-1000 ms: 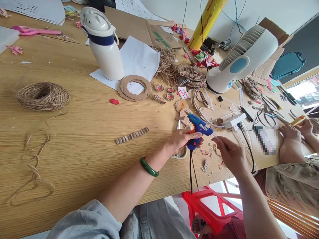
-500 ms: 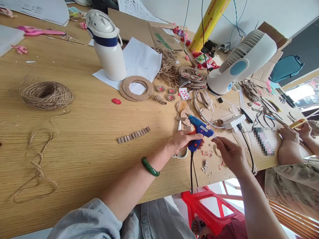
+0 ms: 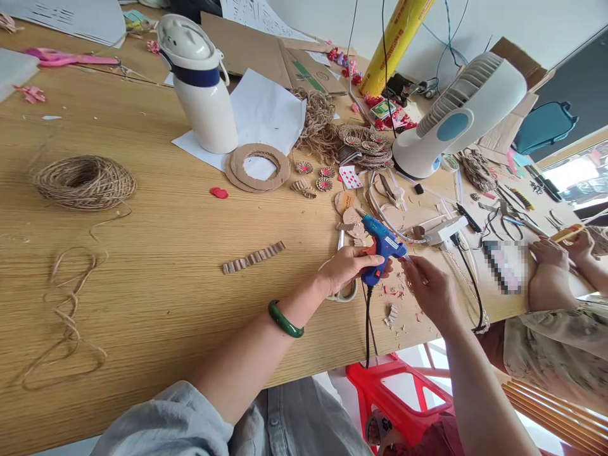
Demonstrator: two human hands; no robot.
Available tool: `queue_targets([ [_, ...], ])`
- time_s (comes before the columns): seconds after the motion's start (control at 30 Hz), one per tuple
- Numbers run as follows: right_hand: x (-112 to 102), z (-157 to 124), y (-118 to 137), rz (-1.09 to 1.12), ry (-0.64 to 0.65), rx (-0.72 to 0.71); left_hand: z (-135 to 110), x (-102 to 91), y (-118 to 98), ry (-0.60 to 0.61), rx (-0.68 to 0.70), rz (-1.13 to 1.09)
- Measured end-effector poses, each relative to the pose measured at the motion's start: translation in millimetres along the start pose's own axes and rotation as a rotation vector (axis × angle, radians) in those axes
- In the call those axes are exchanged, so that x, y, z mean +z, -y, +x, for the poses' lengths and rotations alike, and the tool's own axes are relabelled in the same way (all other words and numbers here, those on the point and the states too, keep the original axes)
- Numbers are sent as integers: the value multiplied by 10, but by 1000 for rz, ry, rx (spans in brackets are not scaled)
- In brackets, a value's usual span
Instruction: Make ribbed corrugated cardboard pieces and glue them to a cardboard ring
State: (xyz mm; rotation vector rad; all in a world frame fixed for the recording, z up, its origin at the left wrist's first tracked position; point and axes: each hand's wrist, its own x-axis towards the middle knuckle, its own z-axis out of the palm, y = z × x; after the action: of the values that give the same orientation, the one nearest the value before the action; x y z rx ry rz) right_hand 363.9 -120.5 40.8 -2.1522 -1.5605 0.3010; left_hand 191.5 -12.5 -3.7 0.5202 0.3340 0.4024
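Note:
My left hand (image 3: 349, 269) is wrapped around the handle of a blue hot glue gun (image 3: 384, 244), whose nozzle points up and to the left. At the gun's rear, my right hand (image 3: 430, 288) pinches a clear glue stick (image 3: 408, 258) that enters the back of the barrel. Under my left hand lie scissors (image 3: 350, 292), partly hidden. A strip of corrugated cardboard (image 3: 254, 257) rests on the table to the left. Beyond the nozzle are cardboard discs (image 3: 351, 216) and small corrugated rosettes (image 3: 324, 183) with red centres.
A ball of twine (image 3: 85, 182) sits at the left with a loose tail. Cardboard rings (image 3: 232, 171), a white thermos (image 3: 204, 107) and a fan (image 3: 456, 120) stand behind. A power strip (image 3: 446, 231) is at right, near another person's hands (image 3: 553, 253). A red stool (image 3: 403, 392) is below the edge.
My right hand has moved slightly left, closer to the back of the glue gun. The gun has tilted a little, its nozzle shifting right. My left hand keeps its grip.

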Motion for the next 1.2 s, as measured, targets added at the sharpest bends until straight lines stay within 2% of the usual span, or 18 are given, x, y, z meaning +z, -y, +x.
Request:
queue_targets([
  [0.17, 96, 124, -178, 77, -31, 4, 13, 7, -24, 1, 62, 12],
  [0.37, 207, 254, -440, -37, -92, -68, 16, 50, 4, 11, 115, 3],
  [0.5, 292, 301, -529, -87, -109, -115, 18, 63, 31, -38, 123, 32],
  [0.63, 372, 294, -578, -175, -135, -154, 8, 55, 38, -38, 113, 54],
  [0.8, 435, 213, -553, -302, -191, -161, 31, 25, 49, 16, 158, 83],
  [1.0, 465, 155, -475, -603, -222, -165, 12, 66, 34, 47, 205, 154],
  [1.1, 443, 119, -397, -597, -252, -152, -15, 98, 47, 11, 216, 246],
  [1.2, 411, 58, -243, -527, -341, -145, 2, 98, 86, -30, 234, 343],
])
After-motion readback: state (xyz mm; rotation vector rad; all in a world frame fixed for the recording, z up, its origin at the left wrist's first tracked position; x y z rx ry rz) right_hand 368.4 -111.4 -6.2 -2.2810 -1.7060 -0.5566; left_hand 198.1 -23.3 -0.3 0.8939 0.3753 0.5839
